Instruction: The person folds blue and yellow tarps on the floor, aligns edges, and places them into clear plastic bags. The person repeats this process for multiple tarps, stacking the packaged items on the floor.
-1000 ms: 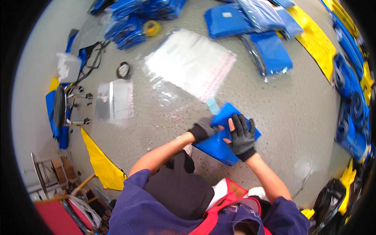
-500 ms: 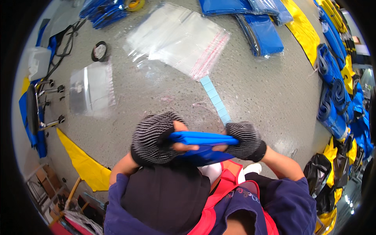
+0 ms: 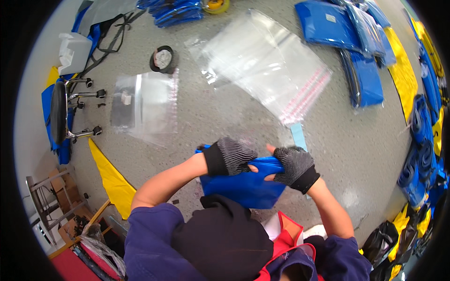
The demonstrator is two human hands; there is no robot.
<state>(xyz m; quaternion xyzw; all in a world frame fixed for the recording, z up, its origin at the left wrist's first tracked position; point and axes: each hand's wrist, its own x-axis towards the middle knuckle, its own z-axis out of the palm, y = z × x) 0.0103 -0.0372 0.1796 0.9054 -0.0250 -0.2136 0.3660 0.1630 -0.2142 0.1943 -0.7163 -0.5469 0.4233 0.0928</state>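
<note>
— Since half a second ago, when both gloved hands pinched the blue folded fabric piece (image 3: 243,185) as a thin strip, has anything shifted in the head view?

— It hangs lower now, opened wider, so the fold seems further along. The left hand (image 3: 229,157) clamps its top edge at nine o'clock, the right hand (image 3: 294,166) at three o'clock. The clear plastic bags (image 3: 267,63) lie at twelve o'clock, well apart.
</note>
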